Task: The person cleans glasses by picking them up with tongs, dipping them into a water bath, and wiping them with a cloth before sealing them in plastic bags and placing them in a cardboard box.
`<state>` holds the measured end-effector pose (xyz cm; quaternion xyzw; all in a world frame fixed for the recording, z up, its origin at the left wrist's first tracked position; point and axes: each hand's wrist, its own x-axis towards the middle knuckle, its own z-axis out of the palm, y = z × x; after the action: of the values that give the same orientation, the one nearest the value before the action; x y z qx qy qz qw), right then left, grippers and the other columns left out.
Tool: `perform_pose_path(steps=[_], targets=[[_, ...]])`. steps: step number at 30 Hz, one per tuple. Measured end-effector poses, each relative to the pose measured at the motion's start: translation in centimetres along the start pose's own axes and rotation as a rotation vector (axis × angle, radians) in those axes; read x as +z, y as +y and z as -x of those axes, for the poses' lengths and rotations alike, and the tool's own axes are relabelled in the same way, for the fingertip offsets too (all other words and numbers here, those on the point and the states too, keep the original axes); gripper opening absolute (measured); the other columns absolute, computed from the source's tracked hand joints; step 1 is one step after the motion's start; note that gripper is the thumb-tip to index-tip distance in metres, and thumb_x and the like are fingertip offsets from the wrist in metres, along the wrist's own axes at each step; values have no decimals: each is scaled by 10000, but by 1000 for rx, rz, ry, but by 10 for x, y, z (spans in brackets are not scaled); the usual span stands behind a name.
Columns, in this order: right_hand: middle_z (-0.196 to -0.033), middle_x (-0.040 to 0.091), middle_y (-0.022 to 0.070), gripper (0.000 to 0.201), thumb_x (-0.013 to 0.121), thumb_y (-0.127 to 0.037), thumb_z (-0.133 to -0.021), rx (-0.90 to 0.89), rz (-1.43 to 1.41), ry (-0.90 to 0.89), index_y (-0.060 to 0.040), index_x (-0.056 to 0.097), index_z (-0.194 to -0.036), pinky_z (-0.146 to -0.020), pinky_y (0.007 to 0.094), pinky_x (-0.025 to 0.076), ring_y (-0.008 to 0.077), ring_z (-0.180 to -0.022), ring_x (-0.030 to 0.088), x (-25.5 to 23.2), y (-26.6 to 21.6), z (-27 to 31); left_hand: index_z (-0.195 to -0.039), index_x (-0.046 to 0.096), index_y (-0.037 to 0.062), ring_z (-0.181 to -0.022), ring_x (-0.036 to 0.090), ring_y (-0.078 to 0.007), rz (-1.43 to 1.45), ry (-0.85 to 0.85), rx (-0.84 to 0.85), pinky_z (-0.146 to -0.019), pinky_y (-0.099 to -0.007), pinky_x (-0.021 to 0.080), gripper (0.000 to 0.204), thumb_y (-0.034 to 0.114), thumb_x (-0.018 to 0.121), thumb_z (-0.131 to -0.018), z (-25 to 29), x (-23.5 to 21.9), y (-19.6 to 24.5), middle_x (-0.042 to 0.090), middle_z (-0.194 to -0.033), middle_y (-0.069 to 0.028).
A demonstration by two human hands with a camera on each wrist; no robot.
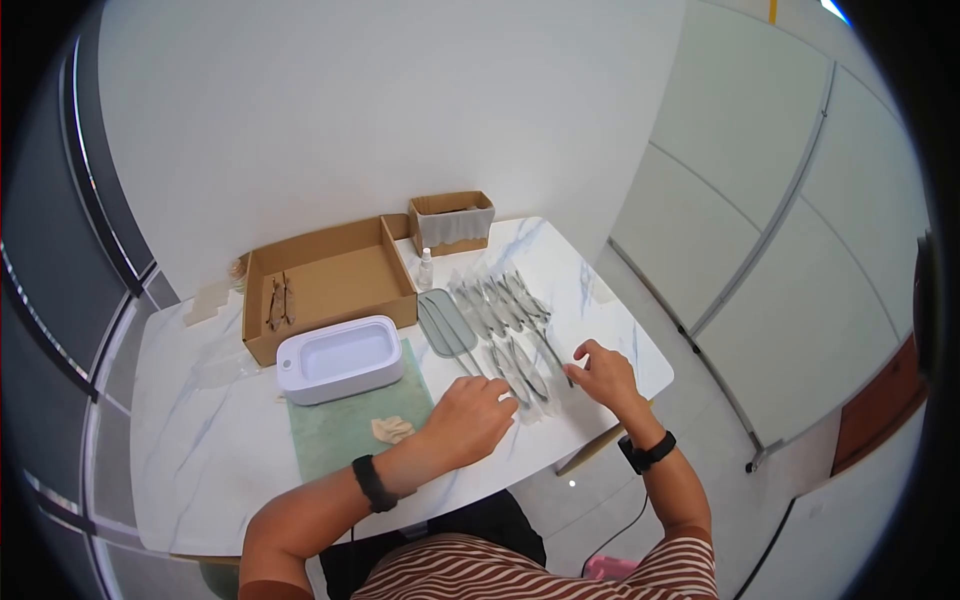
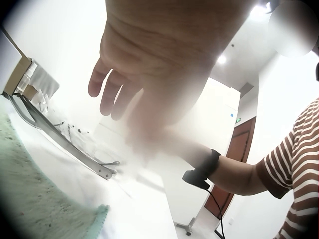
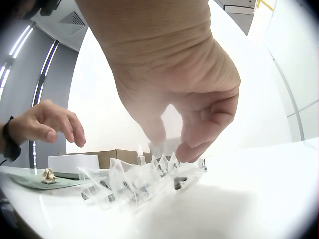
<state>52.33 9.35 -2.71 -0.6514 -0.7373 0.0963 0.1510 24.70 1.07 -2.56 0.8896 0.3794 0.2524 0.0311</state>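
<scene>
My left hand hovers over the table's front side with fingers relaxed and nothing in them, beside the grey tray. Slender strips extend across that tray toward the hand. In the right wrist view the left hand hangs with fingers slightly bent. My right hand is at the table's right front, thumb and forefinger apart. Below it, in the right wrist view, lie clear plastic bags with dark slender parts inside. From above, the bagged items look like eyeglasses, set out in rows; one dark thin arm ends near my right thumb.
A white basin-like device stands on a green mat, near a crumpled beige cloth. Behind are a shallow cardboard box holding bagged items, a small spray bottle and a lined cardboard bin.
</scene>
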Motion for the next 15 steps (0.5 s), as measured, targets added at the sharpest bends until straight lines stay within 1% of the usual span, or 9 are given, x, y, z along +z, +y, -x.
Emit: perform_pose_path(steps=[2, 4, 5, 8, 11, 13, 14, 15], targets=[[-755, 717, 125, 373, 727, -430, -866, -20, -1, -7, -100, 676, -1033, -691, 442, 530, 336, -786, 704, 8, 8, -3, -916, 687, 76, -1013, 608, -280, 2, 102, 38, -893, -423, 460, 123, 183, 702, -858, 4, 2, -2, 619, -1009, -84], [-779, 724, 128, 359, 734, -408, -860, 28, 57, 48, -100, 690, -1040, -714, 436, 536, 327, -813, 706, 14, 13, -6, -911, 686, 77, -1008, 608, -281, 3, 105, 37, -888, -423, 460, 120, 183, 702, -859, 7, 1, -2, 619, -1006, -85], [-779, 724, 128, 359, 734, -408, -860, 25, 57, 48, -100, 690, -1040, -714, 436, 536, 327, -813, 706, 14, 15, -6, -905, 685, 77, -1003, 608, -282, 6, 104, 34, -882, -424, 460, 117, 184, 702, -859, 9, 0, -3, 619, -1002, -85], [-815, 733, 107, 347, 726, -400, -855, 44, 56, 47, -92, 726, -1015, -700, 418, 540, 307, -773, 709, 13, 16, -7, -904, 684, 79, -991, 610, -283, 1, 137, 36, -873, -425, 459, 119, 186, 707, -857, 13, 0, -7, 620, -990, -86], [-828, 744, 104, 364, 717, -433, -856, 31, 39, 18, -88, 757, -968, -708, 412, 546, 307, -782, 713, 15, 19, -12, -910, 685, 79, -985, 611, -283, -7, 124, 21, -873, -425, 459, 123, 188, 711, -858, 13, -2, -10, 622, -982, -86], [-829, 752, 107, 394, 701, -459, -859, 44, 5, 53, -87, 779, -959, -717, 398, 550, 300, -791, 720, 22, 28, -21, -914, 686, 79, -988, 613, -283, -2, 115, 17, -877, -424, 459, 126, 189, 712, -859, 12, -4, -11, 625, -986, -86], [-829, 752, 107, 394, 701, -459, -859, 46, 6, 51, -87, 779, -959, -717, 398, 550, 300, -791, 720, 24, 33, -23, -918, 686, 79, -992, 614, -283, 1, 106, 12, -881, -423, 459, 128, 190, 713, -860, 12, -5, -11, 628, -990, -86], [-827, 754, 109, 399, 693, -462, -863, 70, 31, -17, -85, 784, -956, -720, 395, 551, 297, -794, 722, 24, 33, -24, -918, 686, 79, -992, 614, -283, 2, 106, 11, -881, -423, 459, 128, 190, 713, -860, 12, -6, -11, 628, -990, -86]])
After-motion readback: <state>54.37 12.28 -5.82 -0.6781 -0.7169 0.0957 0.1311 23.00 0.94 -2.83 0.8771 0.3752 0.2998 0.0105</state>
